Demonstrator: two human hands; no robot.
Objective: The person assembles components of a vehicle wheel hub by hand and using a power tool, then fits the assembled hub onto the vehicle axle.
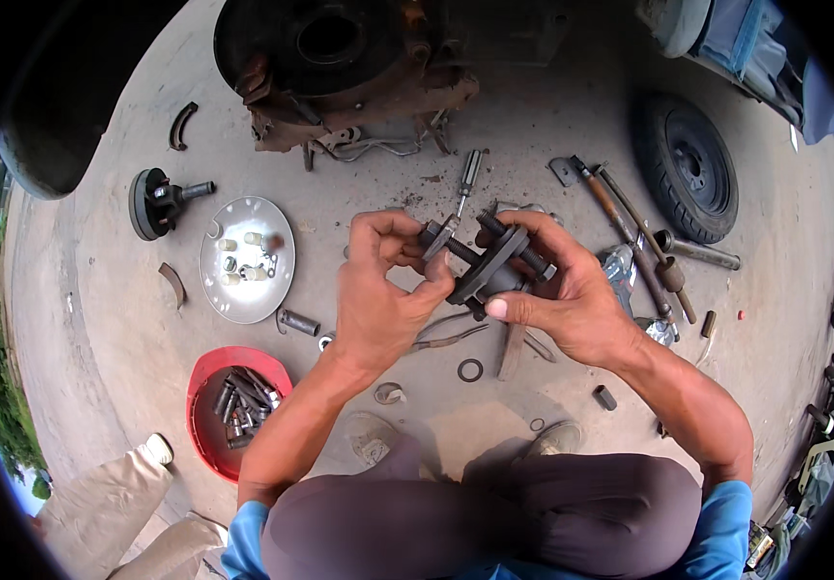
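On the concrete floor (494, 126), a red bowl (206, 382) holds dark bolts (241, 396); a silver hubcap (246, 257) carries pale nuts (243, 256). Above the knees, both hands grip a dark flanged hub (490, 266): left hand (378, 300) closed on its shaft end, right hand (562, 290) wrapped around the flange.

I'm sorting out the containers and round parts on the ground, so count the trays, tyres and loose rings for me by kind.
Red tray: 1
Silver dish: 1
Tyre: 1
Loose rings: 2, the smaller one near the shoe
Total: 5
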